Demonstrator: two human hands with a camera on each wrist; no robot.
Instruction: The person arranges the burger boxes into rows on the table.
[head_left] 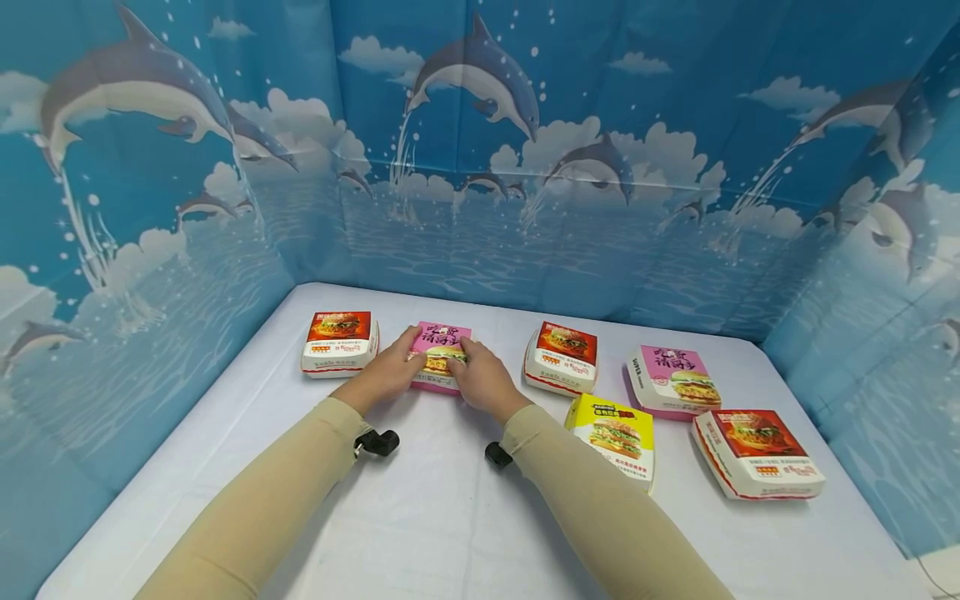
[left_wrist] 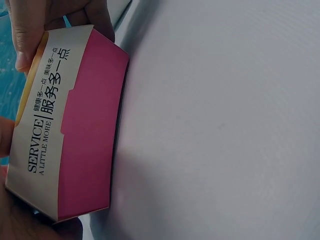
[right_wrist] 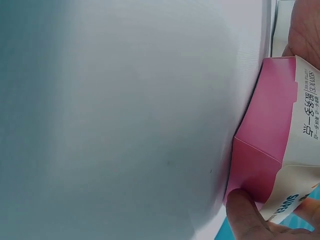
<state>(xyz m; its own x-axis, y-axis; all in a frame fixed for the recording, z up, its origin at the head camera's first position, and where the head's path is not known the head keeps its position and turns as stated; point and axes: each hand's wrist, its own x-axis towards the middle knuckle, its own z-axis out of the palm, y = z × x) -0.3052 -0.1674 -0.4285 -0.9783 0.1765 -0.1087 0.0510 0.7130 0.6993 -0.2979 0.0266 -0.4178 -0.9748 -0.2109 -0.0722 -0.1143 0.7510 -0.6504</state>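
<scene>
A pink and white burger box [head_left: 442, 335] is between both hands near the back left of the table. My left hand [head_left: 384, 373] grips its left side, and my right hand [head_left: 486, 380] holds the right side, with both thumbs toward the top. In the left wrist view, the box's front [left_wrist: 90, 125] shows white lettering panels over a pink lower half. Fingers of the right hand [right_wrist: 250, 215] wrap the box's corner in the right wrist view. Whether the underside touches the table is unclear.
A red-topped burger box [head_left: 340, 343] stands left of the hands. To the right are another red-topped box [head_left: 562, 357], a yellow one [head_left: 617, 437], a second pink one [head_left: 673, 379] and a red-topped one [head_left: 757, 454]. Dolphin-print curtains [head_left: 480, 233] border the white table [head_left: 420, 517].
</scene>
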